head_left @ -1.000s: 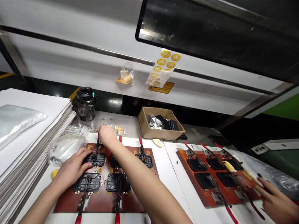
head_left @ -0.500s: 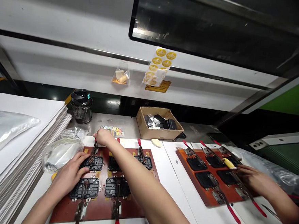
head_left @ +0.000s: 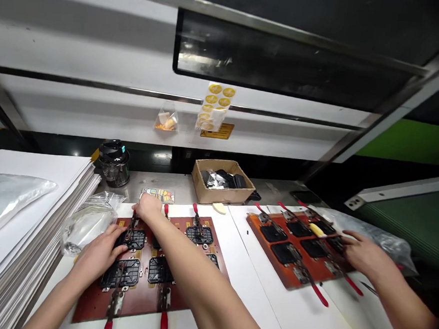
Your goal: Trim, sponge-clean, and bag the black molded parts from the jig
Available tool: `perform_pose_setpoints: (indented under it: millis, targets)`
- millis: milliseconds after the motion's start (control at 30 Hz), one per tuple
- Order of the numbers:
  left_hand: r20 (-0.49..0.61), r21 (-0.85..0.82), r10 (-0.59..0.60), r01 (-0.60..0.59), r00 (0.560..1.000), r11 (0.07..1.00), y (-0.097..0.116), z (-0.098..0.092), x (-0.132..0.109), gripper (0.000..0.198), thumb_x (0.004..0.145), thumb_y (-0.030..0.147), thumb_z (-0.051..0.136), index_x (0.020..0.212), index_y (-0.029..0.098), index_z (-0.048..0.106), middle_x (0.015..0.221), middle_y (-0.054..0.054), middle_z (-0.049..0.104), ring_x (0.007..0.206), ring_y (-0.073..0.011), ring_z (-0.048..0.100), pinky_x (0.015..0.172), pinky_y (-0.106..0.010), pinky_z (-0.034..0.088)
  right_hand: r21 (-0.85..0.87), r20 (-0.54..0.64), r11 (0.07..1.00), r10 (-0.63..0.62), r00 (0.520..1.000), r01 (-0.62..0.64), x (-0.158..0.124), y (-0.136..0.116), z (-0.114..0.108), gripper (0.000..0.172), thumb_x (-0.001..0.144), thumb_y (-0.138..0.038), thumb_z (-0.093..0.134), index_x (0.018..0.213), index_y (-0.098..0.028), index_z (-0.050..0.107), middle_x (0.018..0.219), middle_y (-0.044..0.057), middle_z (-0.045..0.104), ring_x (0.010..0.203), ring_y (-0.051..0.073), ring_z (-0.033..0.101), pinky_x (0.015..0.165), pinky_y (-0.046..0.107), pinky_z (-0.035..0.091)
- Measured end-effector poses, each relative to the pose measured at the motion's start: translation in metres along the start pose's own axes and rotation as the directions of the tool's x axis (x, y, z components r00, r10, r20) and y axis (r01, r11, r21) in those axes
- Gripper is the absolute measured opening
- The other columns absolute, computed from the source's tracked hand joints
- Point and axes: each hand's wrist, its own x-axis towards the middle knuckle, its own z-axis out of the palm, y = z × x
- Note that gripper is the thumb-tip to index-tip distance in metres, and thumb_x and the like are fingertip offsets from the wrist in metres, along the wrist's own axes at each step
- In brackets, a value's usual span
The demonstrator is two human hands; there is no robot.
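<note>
My right hand (head_left: 149,207) is closed round the handle of a toggle clamp (head_left: 131,227) at the far left corner of a reddish-brown fixture board (head_left: 138,303). Only a bit of that handle shows beside my fingers. Under the clamp lies a black plastic cover (head_left: 137,240). My left hand (head_left: 98,254) rests at this cover's left edge, thumb and fingers apart, fingertips partly hidden. Nearer to me, another black plastic cover (head_left: 120,273) sits below a clamp with a red handle (head_left: 108,328). My right forearm hides part of the board's middle.
A co-worker's hand (head_left: 361,254) is at a second fixture board (head_left: 290,281), where a yellow object (head_left: 316,229) lies. Behind stand a cardboard box (head_left: 222,197) of parts and a dark jar (head_left: 114,169). Paper stacks (head_left: 44,252) and a plastic bag (head_left: 90,220) flank my left arm.
The camera view has shifted. My hands stay at the same clamp and cover. The co-worker's hand has drawn back a little from the yellow object.
</note>
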Motion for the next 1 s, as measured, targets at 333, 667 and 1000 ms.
perform_pose_setpoints:
  millis: [333, 667, 1000]
  targets:
    - [0.247, -0.075, 0.272, -0.262, 0.930, 0.962, 0.173, 0.047, -0.015, 0.046, 0.092, 0.023, 0.053, 0.137, 0.022, 0.056, 0.137, -0.010, 0.060, 0.127, -0.0290, 0.057, 0.107, -0.041, 0.046, 0.443, -0.138, 0.865, 0.325, 0.935, -0.236, -0.293, 0.184, 0.032, 0.051, 0.105, -0.053, 0.037, 0.073, -0.019, 0.057, 0.070, 0.002, 0.063, 0.070, 0.019, 0.061, 0.063, 0.027, 0.041]
    - [0.303, 0.012, 0.287, -0.305, 0.909, 0.952, 0.205, 0.086, 0.002, 0.050, 0.089, 0.023, 0.061, 0.139, 0.018, 0.056, 0.140, -0.010, 0.059, 0.132, -0.0268, 0.054, 0.113, -0.040, 0.044, 0.559, -0.088, 0.794, 0.344, 0.935, -0.240, -0.296, 0.216, 0.056, 0.047, 0.101, -0.059, 0.044, 0.071, -0.031, 0.067, 0.081, 0.009, 0.073, 0.081, 0.024, 0.068, 0.072, 0.036, 0.041]
    - [0.322, 0.147, 0.255, -0.314, 0.912, 0.938, 0.201, 0.111, -0.007, 0.047, 0.099, 0.020, 0.046, 0.143, 0.010, 0.056, 0.149, -0.014, 0.056, 0.139, -0.0323, 0.051, 0.117, -0.049, 0.044, 0.580, 0.186, 0.713, 0.356, 0.916, -0.394, -0.284, 0.225, 0.074, 0.072, 0.094, -0.077, 0.031, 0.053, -0.023, 0.056, 0.056, 0.010, 0.060, 0.054, 0.023, 0.055, 0.052, 0.032, 0.032]
